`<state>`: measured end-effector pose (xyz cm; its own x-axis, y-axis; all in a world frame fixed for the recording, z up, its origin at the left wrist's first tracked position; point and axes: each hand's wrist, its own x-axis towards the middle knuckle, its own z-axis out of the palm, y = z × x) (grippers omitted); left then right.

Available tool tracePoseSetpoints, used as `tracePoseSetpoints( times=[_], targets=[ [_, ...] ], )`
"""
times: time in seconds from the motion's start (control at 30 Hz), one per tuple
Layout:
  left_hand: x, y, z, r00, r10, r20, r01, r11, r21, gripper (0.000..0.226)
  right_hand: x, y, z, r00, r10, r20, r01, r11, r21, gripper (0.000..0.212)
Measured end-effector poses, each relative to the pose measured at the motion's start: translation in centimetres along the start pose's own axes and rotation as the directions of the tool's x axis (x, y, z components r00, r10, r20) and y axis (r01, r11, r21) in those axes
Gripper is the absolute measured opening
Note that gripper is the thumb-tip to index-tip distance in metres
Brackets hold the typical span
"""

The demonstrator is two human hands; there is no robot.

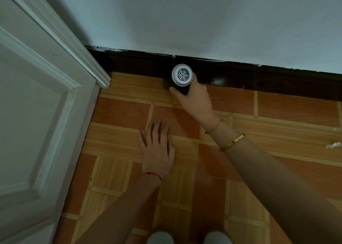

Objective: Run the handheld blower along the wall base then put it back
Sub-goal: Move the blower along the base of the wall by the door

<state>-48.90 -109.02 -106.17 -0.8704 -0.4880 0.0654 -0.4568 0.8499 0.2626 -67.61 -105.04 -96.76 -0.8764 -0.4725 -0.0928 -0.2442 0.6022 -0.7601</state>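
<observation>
The right hand [194, 99] grips the blower [180, 79] nose-down against the skirting [259, 75], near the door [37, 114], while the left hand [157, 151] lies flat and spread on the floor [277, 169]; judging by this, blowing is underway and returning it remains.

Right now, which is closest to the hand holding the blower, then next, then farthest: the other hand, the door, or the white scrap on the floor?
From the right hand:
1. Left hand, flat on the floor, just below-left.
2. Door, far left.
3. White scrap, far right edge.
</observation>
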Motion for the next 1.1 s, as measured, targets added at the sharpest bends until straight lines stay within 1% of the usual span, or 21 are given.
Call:
tracePoseSetpoints(
  times=[0.1, 0.2, 0.33, 0.43, 0.53, 0.6, 0.7, 0.8, 0.9, 1.0, 1.1],
  targets=[
    [0.0, 0.0, 0.0, 1.0, 0.003, 0.0, -0.003, 1.0, 0.006, 0.055, -0.3, 1.3, -0.8, 0.999, 0.017, -0.03, -0.017, 1.0, 0.006, 0.072],
    [0.1, 0.0, -0.1, 1.0, 0.001, 0.011, -0.002, 1.0, 0.009, 0.055, -1.2, 3.8, -2.8, 0.994, 0.067, -0.089, -0.068, 0.998, -0.006, 0.068],
    [0.1, 0.0, -0.1, 1.0, -0.008, 0.03, 0.008, 1.0, -0.002, 0.055, -2.6, 6.7, -5.6, 0.974, 0.112, -0.195, -0.12, 0.992, -0.027, 0.069],
    [0.1, -0.1, -0.1, 0.999, -0.005, 0.033, 0.005, 1.0, 0.004, 0.055, -3.6, 7.3, -6.4, 0.962, 0.118, -0.245, -0.128, 0.991, -0.025, 0.069],
    [0.1, -0.1, -0.1, 0.999, -0.007, 0.035, 0.007, 1.0, 0.001, 0.055, -3.6, 7.1, -6.3, 0.973, 0.104, -0.206, -0.112, 0.993, -0.028, 0.071],
    [0.1, 0.0, -0.2, 1.0, -0.009, 0.029, 0.009, 1.0, -0.012, 0.055, -3.1, 7.5, -6.7, 0.974, 0.118, -0.192, -0.124, 0.992, -0.02, 0.067],
    [0.0, 0.0, -0.2, 1.0, -0.004, 0.024, 0.004, 1.0, -0.008, 0.054, -3.0, 8.9, -8.2, 0.956, 0.154, -0.249, -0.16, 0.987, -0.002, 0.065],
    [0.0, 0.0, -0.1, 0.999, -0.009, 0.032, 0.009, 1.0, -0.006, 0.054, -3.7, 9.7, -9.1, 0.938, 0.16, -0.309, -0.178, 0.984, -0.031, 0.067],
    [0.0, 0.0, -0.1, 0.999, -0.01, 0.035, 0.01, 1.0, -0.013, 0.055, -3.9, 9.7, -8.9, 0.944, 0.153, -0.292, -0.169, 0.985, -0.029, 0.068],
    [0.0, -0.1, 0.0, 0.999, -0.01, 0.038, 0.011, 1.0, -0.007, 0.054, -3.7, 9.9, -9.3, 0.95, 0.19, -0.248, -0.197, 0.98, -0.001, 0.07],
    [0.0, -0.1, 0.0, 0.999, -0.014, 0.05, 0.014, 1.0, -0.005, 0.055, -4.0, 10.5, -10.5, 0.918, 0.24, -0.316, -0.245, 0.969, 0.023, 0.069]
  ],
)
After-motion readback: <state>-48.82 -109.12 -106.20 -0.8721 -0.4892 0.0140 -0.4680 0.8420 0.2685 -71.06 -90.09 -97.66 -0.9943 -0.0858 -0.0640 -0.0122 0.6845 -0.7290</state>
